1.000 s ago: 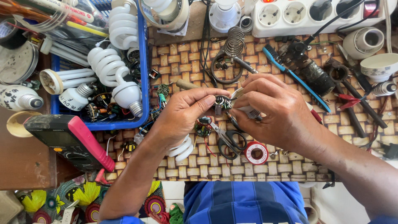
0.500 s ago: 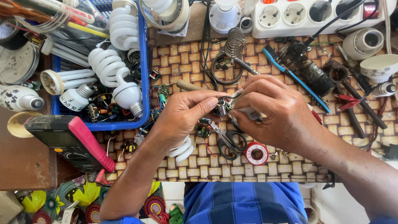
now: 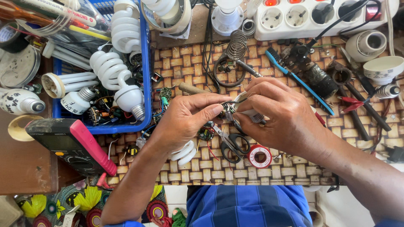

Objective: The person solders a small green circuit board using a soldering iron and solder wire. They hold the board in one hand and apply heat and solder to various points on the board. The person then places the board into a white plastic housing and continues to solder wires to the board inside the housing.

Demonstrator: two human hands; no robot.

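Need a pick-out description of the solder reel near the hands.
Start at the woven bamboo mat, then drop below the right hand. Beside the black-handled scissors lies a small red-rimmed solder reel, flat on its side. It is the only round red ring there.

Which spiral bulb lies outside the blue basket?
The small white spiral bulb on the woven mat, just below the left hand. The other spirals sit inside the blue basket.

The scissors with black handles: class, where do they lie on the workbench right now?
In the head view, the scissors lie on the woven mat just below the right hand, beside the red solder spool.
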